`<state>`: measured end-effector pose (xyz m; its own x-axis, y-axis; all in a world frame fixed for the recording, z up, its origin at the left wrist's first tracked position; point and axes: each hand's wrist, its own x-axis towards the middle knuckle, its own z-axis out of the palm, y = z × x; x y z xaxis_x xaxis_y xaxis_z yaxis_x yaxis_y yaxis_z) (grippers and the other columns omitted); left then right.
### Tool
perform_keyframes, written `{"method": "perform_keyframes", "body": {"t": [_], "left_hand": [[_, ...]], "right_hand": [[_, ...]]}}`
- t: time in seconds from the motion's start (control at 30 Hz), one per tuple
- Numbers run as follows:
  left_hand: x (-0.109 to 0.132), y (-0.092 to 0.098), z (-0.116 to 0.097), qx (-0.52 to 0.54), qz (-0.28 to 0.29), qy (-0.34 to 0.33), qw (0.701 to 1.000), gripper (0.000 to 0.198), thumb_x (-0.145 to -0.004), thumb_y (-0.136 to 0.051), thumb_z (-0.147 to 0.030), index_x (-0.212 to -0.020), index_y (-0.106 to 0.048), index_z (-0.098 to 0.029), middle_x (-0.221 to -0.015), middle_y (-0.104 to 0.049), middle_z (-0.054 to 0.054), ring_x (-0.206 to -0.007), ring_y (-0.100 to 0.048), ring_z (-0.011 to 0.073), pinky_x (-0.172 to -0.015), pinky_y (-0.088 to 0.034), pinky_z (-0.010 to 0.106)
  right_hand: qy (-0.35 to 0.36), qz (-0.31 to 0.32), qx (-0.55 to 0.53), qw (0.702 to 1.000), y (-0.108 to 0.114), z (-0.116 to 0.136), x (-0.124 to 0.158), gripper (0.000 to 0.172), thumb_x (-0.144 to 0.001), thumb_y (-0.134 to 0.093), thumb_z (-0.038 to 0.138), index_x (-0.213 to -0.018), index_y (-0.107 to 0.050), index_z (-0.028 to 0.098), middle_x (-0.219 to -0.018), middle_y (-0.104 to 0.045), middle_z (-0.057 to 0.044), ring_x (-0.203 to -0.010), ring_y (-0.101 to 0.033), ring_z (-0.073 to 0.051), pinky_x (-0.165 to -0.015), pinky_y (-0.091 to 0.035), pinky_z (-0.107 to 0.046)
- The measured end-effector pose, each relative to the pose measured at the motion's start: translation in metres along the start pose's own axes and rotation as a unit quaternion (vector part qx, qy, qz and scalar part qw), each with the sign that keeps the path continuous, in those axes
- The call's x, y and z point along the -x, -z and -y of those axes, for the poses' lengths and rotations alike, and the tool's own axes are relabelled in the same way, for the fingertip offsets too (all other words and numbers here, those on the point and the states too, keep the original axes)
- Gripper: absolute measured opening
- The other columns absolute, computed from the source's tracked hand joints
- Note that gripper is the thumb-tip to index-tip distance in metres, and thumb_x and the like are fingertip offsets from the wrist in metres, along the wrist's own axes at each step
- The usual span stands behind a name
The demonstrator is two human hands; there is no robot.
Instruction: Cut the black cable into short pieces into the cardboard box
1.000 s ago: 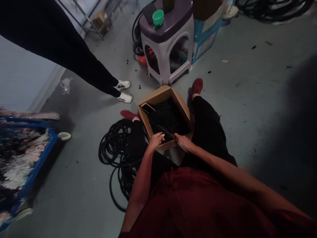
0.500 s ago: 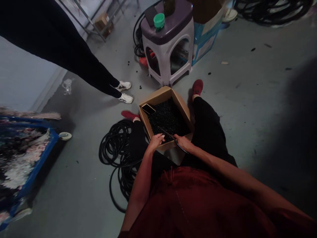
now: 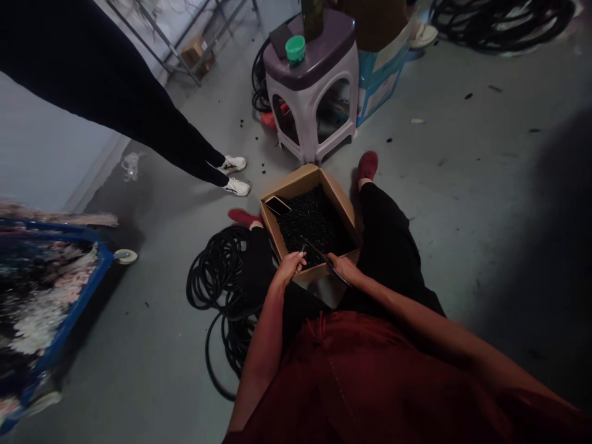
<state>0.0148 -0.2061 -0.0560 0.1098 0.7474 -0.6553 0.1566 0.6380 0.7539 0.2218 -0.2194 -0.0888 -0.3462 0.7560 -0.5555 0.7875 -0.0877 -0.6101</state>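
A cardboard box (image 3: 337,191) stands between my feet, holding a heap of small black pieces (image 3: 309,221). My left hand (image 3: 291,266) is closed over the near left edge of the box, fingers pinched together; what they hold is too small to make out. Just to its right, my right hand (image 3: 343,266) is wrapped round a long thin dark tool (image 3: 319,251), which looks like shears. Its narrow end points over the black pieces toward my left fingers. A phone (image 3: 278,206) with a dark screen rests inside the box at the left corner.
Coiled black hose (image 3: 213,271) lies by my left leg. Beyond the box is a plastic stool (image 3: 305,80) bearing a green cap (image 3: 295,49). A person in dark trousers (image 3: 152,117) stands at left, near a blue-framed cart (image 3: 78,302). A blue carton (image 3: 382,80) is behind the stool.
My left fingers have drawn together and shifted slightly. The tool in my right hand has shifted a little. The whole view has moved slightly.
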Motion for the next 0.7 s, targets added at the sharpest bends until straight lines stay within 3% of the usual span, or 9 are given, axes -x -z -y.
{"method": "perform_keyframes", "body": {"t": [0.17,0.33,0.53,0.7], "left_hand": [[0.016,0.011,-0.014,0.035,-0.024,-0.023,0.999,0.045,-0.078,-0.056,-0.052,-0.101,-0.059,-0.013,-0.065,-0.052,-0.003,-0.045,-0.039,0.0043,-0.044,-0.029,0.018],[0.037,0.021,-0.028,0.047,-0.025,-0.041,0.998,0.036,-0.075,-0.063,-0.042,-0.098,-0.058,-0.015,-0.069,-0.053,-0.004,-0.048,-0.042,0.0036,-0.046,-0.032,0.017],[0.047,0.012,-0.034,0.052,-0.077,-0.073,0.993,0.039,-0.084,-0.053,-0.042,-0.113,-0.052,-0.016,-0.073,-0.054,-0.003,-0.049,-0.043,0.0044,-0.045,-0.031,0.017],[0.051,0.003,-0.036,0.033,-0.114,-0.074,0.99,0.037,-0.081,-0.057,-0.037,-0.11,-0.058,-0.013,-0.073,-0.056,-0.002,-0.048,-0.042,0.0035,-0.045,-0.032,0.017]], "right_hand": [[0.019,-0.015,-0.037,0.999,0.005,-0.005,0.002,0.022,-0.086,-0.047,0.033,-0.104,-0.053,0.022,-0.078,-0.064,-0.002,-0.072,-0.059,-0.018,-0.059,-0.033,-0.022],[0.059,-0.012,-0.076,0.995,0.011,-0.001,0.018,0.028,-0.087,-0.047,0.042,-0.105,-0.055,0.023,-0.082,-0.065,-0.002,-0.077,-0.061,-0.019,-0.063,-0.037,-0.023],[0.084,-0.009,-0.111,0.99,0.012,0.008,0.038,0.034,-0.086,-0.049,0.046,-0.108,-0.056,0.022,-0.085,-0.066,-0.002,-0.081,-0.062,-0.02,-0.067,-0.041,-0.025],[0.09,-0.001,-0.119,0.989,0.017,0.012,0.045,0.039,-0.084,-0.051,0.049,-0.11,-0.053,0.021,-0.085,-0.065,-0.004,-0.081,-0.061,-0.021,-0.068,-0.041,-0.026]]}}
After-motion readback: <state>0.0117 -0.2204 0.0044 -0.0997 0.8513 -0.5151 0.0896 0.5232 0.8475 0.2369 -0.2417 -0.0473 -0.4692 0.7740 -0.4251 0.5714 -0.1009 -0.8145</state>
